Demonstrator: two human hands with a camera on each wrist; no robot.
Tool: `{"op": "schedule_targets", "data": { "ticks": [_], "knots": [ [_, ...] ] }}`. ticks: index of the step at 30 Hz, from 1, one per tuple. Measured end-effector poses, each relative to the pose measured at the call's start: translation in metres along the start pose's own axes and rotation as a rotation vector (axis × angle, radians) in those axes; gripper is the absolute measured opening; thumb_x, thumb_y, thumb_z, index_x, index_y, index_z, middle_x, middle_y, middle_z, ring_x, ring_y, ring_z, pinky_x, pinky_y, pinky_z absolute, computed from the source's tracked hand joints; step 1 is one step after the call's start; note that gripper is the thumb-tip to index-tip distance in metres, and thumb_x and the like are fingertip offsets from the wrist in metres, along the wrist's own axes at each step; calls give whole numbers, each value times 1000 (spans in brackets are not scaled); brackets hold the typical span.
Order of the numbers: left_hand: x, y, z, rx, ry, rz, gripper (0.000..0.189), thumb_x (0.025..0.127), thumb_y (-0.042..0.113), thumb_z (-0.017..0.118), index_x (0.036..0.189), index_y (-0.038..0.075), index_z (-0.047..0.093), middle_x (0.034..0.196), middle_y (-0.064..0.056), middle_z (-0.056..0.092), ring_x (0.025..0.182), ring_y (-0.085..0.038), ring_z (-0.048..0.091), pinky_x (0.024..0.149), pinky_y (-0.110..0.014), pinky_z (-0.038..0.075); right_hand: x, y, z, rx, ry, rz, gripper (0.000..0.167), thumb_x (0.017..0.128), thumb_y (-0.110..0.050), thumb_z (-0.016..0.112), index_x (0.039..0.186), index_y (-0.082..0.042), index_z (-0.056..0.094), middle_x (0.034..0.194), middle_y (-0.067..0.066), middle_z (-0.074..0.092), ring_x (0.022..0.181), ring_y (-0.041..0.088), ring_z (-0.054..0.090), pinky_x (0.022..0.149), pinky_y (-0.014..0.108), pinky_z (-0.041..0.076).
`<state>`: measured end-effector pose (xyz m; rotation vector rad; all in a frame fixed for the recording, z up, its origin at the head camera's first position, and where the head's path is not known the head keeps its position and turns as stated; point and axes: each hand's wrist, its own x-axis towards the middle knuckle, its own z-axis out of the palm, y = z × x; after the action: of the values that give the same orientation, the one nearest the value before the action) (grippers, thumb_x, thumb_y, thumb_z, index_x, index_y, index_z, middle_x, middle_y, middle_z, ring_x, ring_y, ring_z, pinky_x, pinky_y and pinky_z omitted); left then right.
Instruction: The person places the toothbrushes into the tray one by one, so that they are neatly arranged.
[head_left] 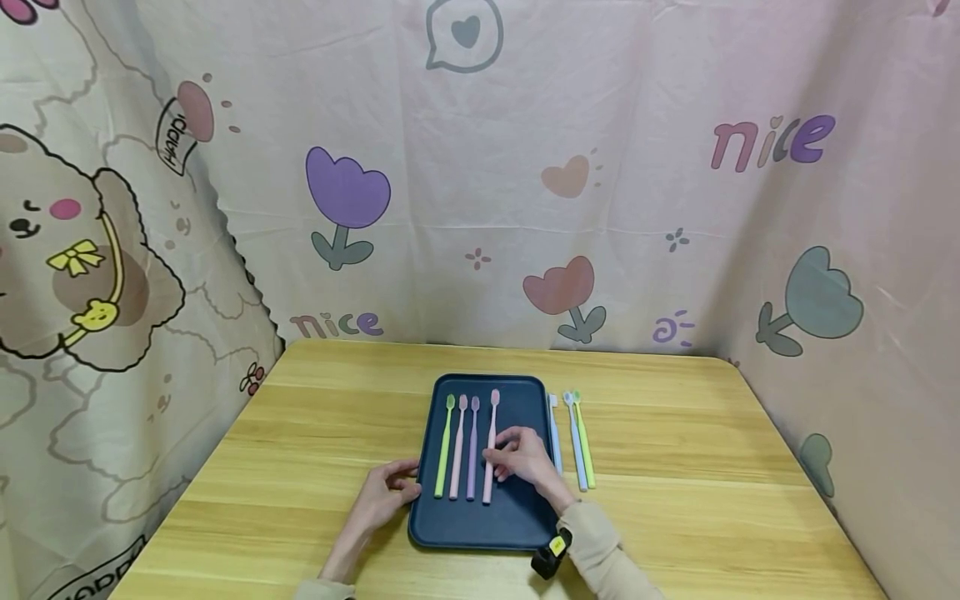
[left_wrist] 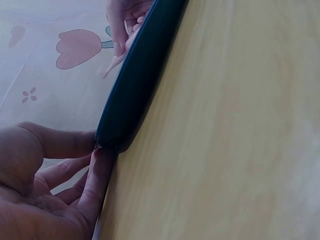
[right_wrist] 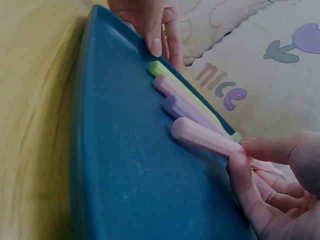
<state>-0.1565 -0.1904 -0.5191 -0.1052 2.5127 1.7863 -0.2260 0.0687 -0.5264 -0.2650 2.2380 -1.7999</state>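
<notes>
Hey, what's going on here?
A person's right hand pinches a pink toothbrush over a dark blue tray while the left hand holds the tray's left edge. A green toothbrush, another pink toothbrush and a purple toothbrush lie in the tray. Two blue toothbrushes and another green toothbrush are right of it.

Table (head_left: 675, 533): yellowish wood grain. Cloth (head_left: 480, 125): pale, creased, behind and at both sides; printed tulips (head_left: 348, 190), hearts (head_left: 566, 177).

The tray (head_left: 487, 527) is dark blue; toothbrushes (head_left: 472, 450) are green, pink, purple and light blue; the table (head_left: 675, 433) yellow wood-grain; the sleeve (head_left: 600, 546) beige; the cloth (head_left: 480, 142) pale pink, printed with tulips, hearts, "nice".
</notes>
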Motion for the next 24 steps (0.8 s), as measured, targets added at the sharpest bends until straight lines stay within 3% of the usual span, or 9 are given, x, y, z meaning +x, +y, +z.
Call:
{"op": "schedule_targets", "data": {
  "ticks": [11, 24],
  "knots": [
    [-1, 0, 0, -5, -1, 0, 43, 82, -9, 70, 124, -14, 62, 111, -25, 69, 77, -10, 59, 66, -19, 47, 4, 2, 8, -86, 30, -26, 24, 87, -10, 74, 100, 6, 62, 68, 11, 72, 50, 10, 66, 52, 33, 58],
    [0, 2, 1, -5, 12, -20, 42, 83, -8, 70, 124, -12, 63, 111, -22, 70, 78, -12, 59, 65, -19, 46, 4, 0, 13, -148, 65, -39, 23, 88, -10, 74, 101, 6, 63, 65, 8, 71, 48, 10, 65, 50, 32, 57]
  ]
}}
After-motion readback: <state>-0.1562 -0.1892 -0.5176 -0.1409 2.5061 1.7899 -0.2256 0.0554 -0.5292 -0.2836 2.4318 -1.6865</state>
